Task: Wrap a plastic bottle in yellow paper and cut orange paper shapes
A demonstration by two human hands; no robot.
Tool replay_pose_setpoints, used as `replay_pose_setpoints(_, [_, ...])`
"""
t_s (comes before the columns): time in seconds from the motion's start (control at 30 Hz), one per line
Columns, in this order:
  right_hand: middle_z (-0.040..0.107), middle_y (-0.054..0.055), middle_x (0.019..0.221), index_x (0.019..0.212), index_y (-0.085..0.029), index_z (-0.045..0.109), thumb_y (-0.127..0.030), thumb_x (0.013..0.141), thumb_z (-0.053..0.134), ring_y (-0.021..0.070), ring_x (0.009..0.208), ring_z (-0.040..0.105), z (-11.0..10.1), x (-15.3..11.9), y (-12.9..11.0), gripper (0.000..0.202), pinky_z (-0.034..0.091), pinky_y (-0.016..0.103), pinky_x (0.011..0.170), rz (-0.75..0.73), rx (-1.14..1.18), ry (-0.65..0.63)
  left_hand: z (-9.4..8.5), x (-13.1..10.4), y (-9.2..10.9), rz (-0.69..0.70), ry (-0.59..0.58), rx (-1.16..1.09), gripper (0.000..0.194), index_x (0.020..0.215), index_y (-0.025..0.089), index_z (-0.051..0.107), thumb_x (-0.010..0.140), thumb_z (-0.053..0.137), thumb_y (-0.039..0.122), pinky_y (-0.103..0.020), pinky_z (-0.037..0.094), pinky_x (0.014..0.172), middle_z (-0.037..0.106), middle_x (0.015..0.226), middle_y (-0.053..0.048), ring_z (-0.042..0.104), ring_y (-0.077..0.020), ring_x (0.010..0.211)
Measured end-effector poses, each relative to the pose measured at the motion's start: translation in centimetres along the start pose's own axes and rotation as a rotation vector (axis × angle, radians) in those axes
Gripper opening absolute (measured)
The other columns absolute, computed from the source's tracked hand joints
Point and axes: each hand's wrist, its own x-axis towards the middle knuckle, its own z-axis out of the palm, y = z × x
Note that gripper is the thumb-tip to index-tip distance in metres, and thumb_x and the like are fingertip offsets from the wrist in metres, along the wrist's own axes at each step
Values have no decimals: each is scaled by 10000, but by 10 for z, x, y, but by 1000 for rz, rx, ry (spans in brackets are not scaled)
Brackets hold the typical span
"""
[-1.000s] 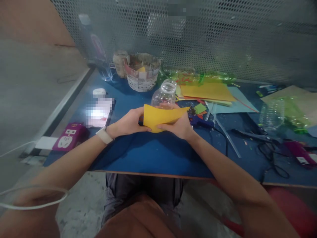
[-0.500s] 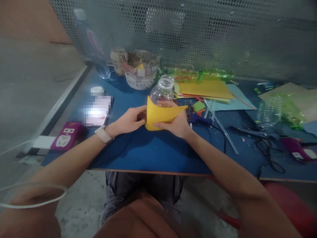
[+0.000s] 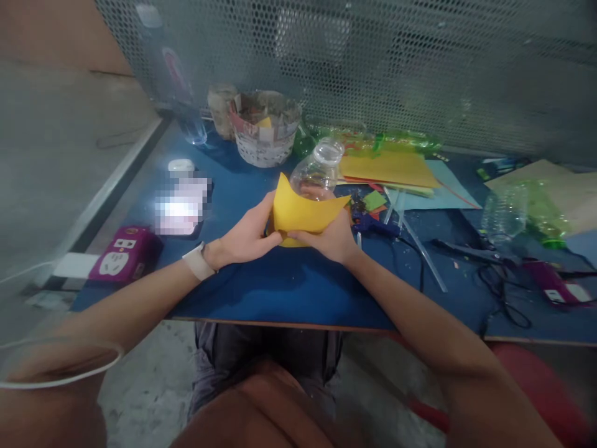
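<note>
Working remotely above the blue table (image 3: 289,298), I have the left hand (image 3: 250,233) and right hand (image 3: 333,239) gripping the yellow sheet (image 3: 303,216) from both sides before the clear bottle (image 3: 314,173), apparently to control the sheet's curve.

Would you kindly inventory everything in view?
Sheet: 1, yellow, centre
Bottle: 1, clear, behind sheet
Basket: 1, mottled white, back
Jar: 1, beige, beside basket
Tall bottle: 1, clear, back left
Green bottles: several, green, back, right
Container: 1, clear, right
Papers: several, yellow, blue, brown, right
Glue gun: 1, blue, right
Scraps: several, mixed, by glue gun
Sticks: several, clear, around glue gun
Tool: 1, dark, right, unclear
Phone: 1, pale, left, pixelated
Case: 1, white, behind phone
Socket boxes: 2, purple, both sides
Cords: several, black, white, both sides
Table: 1, blue, centre
Mesh: 1, grey, back
Stool: 1, red, lower right
Wristband: 1, white, left wrist
Trousers: 1 pair, dark, below
Left hand: 1, on sheet
Right hand: 1, on sheet
</note>
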Motion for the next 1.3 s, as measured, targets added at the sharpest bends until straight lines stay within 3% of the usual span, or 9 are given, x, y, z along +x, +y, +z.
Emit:
replay_pose_setpoints(0.13, [775,176,1526,1618,-266,646,-730,810,1013,435,1423,758,1,-1,-2,1001,587,640,1305,-5,33,-31,2,1,-3,86,-13,32,844,1746,204,474,977,789,355,-556,622,1222,698,1610,-196,736,-394,1387])
replay_pose_setpoints(0.33, [806,158,1433,1541,-286,661,-676,856,975,432,1434,744,3,-3,2,848,551,661,1330,-26,27,-47,5,-2,-7,52,12,107,872,1801,229,368,1047,770,405,-506,676,1089,700,1573,-207,775,-349,1294])
replay_pose_setpoints(0.47, [819,153,1401,1454,-283,682,-699,864,960,421,1398,764,4,-5,4,774,570,654,1318,1,48,2,6,-3,-10,52,212,201,854,1707,238,428,993,862,415,-439,684,992,676,1517,-189,765,-295,1237])
replay_pose_setpoints(0.57, [788,176,1474,1527,-271,656,-757,861,950,431,1403,757,4,-4,1,875,598,676,1286,92,87,84,2,-1,-2,34,344,223,588,1450,240,556,982,892,358,-315,633,763,702,1211,-69,741,-183,940])
replay_pose_setpoints(0.7, [814,175,1381,1510,-279,658,-795,789,1000,432,1343,777,6,-1,-5,951,623,685,1248,153,139,150,-2,3,17,117,187,269,191,1189,239,649,1041,758,187,-310,649,782,712,1141,-45,750,-175,954])
replay_pose_setpoints(0.87, [820,140,1239,1269,-284,695,-818,841,949,380,1149,822,10,-5,-8,731,714,629,1089,182,174,111,11,0,20,153,11,277,656,1636,219,513,1035,776,232,-522,674,1160,673,1530,-187,719,-331,1411])
replay_pose_setpoints(0.97, [772,144,1421,1401,-313,630,-811,921,876,382,1284,795,14,-9,-10,733,703,634,1144,162,235,54,18,-2,13,130,-18,196,874,1767,220,372,1042,834,370,-573,655,1205,626,1611,-224,692,-369,1453])
replay_pose_setpoints(1.13, [654,165,1642,1567,-331,515,-782,873,937,430,1543,668,20,-13,-9,929,601,681,1307,110,203,18,17,-1,5,101,10,185,683,1681,211,520,1087,799,403,-576,632,1229,649,1567,-208,679,-361,1442])
replay_pose_setpoints(1.3, [729,143,1518,1517,-345,506,-810,762,1013,412,1397,763,17,-9,-2,1021,659,670,1238,124,267,21,14,-1,2,141,-15,151,673,1701,215,534,1121,772,459,-536,647,1196,668,1542,-199,698,-348,1394])
